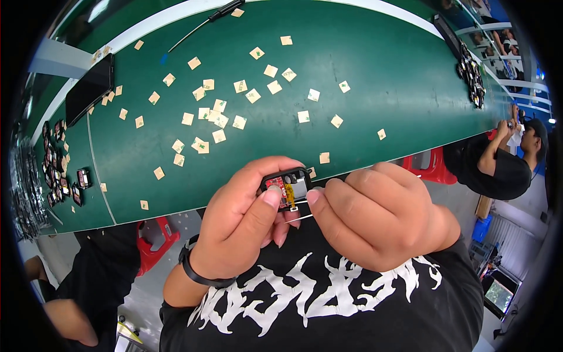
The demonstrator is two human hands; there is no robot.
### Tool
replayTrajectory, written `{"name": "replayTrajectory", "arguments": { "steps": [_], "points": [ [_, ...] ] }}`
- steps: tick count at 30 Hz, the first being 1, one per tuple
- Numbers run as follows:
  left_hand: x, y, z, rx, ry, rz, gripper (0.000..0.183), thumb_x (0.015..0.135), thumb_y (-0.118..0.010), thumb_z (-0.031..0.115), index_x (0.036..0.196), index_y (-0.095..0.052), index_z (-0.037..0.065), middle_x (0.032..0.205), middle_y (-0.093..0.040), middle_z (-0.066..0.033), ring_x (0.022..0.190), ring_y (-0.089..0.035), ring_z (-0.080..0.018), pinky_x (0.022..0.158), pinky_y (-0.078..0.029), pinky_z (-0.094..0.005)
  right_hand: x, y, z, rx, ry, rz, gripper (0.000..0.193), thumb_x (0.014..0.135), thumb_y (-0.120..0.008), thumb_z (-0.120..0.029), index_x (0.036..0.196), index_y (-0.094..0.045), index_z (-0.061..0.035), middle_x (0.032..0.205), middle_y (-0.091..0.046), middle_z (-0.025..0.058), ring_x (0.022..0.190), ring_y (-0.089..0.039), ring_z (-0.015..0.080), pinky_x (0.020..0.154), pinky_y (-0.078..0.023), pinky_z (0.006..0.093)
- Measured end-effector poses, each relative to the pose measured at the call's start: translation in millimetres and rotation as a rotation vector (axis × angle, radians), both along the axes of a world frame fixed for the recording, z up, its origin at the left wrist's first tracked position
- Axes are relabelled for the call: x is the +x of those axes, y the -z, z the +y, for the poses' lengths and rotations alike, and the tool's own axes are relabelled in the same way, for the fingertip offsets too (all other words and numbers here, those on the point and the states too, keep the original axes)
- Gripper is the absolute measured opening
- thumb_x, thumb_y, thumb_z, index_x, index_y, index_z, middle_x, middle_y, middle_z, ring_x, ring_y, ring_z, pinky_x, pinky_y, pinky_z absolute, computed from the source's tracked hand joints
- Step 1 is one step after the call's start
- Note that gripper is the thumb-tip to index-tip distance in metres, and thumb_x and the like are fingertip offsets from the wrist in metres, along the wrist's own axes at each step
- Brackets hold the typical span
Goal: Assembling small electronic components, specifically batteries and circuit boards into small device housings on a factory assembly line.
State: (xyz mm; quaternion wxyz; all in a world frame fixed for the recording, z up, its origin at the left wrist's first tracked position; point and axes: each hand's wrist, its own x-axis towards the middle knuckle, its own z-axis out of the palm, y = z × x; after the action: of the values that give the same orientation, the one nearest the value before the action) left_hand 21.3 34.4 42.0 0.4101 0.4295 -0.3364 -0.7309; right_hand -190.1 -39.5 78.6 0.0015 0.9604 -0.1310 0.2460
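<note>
My left hand (237, 214) is closed around a small open electronic device (299, 191), with its thumb pressed on the inside. The device has a black casing, a red circuit board, a yellow-brown flex strip and a silver-grey block. A small pale connector end sticks out at its lower edge. Beside it, my right hand (387, 217) is closed in a pinch, thumb tip close to the casing's right side. Thin pale metal prongs, like those of tweezers, run from the right fingers under the device; the rest of that tool is hidden in the hand.
Many small beige paper squares (240, 87) lie scattered over the green table (363, 64). A screwdriver (208, 22) lies at the far edge, a black tray (90, 90) at far left. Black devices (56, 170) pile up left, others (471, 76) right. Co-workers sit right (504, 152) and lower left (88, 281).
</note>
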Motion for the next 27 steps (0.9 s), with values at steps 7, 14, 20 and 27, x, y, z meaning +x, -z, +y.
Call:
{"name": "replayTrajectory", "arguments": {
  "steps": [7, 14, 20, 27],
  "points": [
    [-5, -6, 5, -0.049, -0.033, 0.007, 0.040, 0.104, -0.051, 0.012, 0.140, -0.045, -0.003, 0.100, -0.066, -0.0073, 0.070, -0.056, -0.0055, 0.057, -0.041, -0.0180, -4, -1, 2, 0.050, -0.024, 0.020, 0.005, 0.075, -0.072, -0.001, 0.075, -0.066, -0.0020, 0.073, -0.054, 0.0042, 0.064, -0.052, 0.0147, 0.049, -0.033, 0.0261],
    [-7, -4, 8, 0.013, -0.069, -0.011, 0.037, 0.103, -0.055, 0.008, 0.138, -0.048, -0.004, 0.102, -0.065, -0.0062, 0.077, -0.058, -0.0053, 0.060, -0.043, -0.0178, -3, 2, 3, 0.052, -0.022, -0.014, 0.006, 0.075, -0.072, 0.000, 0.075, -0.066, -0.0009, 0.073, -0.054, 0.0047, 0.065, -0.053, 0.0153, 0.049, -0.036, 0.0257],
    [-7, -4, 6, 0.038, -0.072, -0.037, 0.030, 0.105, -0.054, 0.005, 0.132, -0.053, -0.007, 0.090, -0.063, -0.0035, 0.077, -0.059, -0.0079, 0.070, -0.050, -0.0234, -4, 5, 3, 0.064, -0.051, 0.000, 0.008, 0.072, -0.073, 0.000, 0.078, -0.068, 0.0011, 0.075, -0.055, 0.0059, 0.066, -0.054, 0.0162, 0.050, -0.038, 0.0260],
    [-2, 1, 4, 0.033, -0.058, -0.129, 0.028, 0.104, -0.055, 0.006, 0.130, -0.055, -0.006, 0.081, -0.062, -0.0018, 0.071, -0.057, -0.0069, 0.063, -0.045, -0.0221, -15, -29, 13, 0.106, 0.157, 0.155, 0.030, 0.062, -0.076, 0.002, 0.091, -0.071, 0.0061, 0.083, -0.062, 0.0119, 0.066, -0.057, 0.0202, 0.049, -0.041, 0.0293]
  ]
}}
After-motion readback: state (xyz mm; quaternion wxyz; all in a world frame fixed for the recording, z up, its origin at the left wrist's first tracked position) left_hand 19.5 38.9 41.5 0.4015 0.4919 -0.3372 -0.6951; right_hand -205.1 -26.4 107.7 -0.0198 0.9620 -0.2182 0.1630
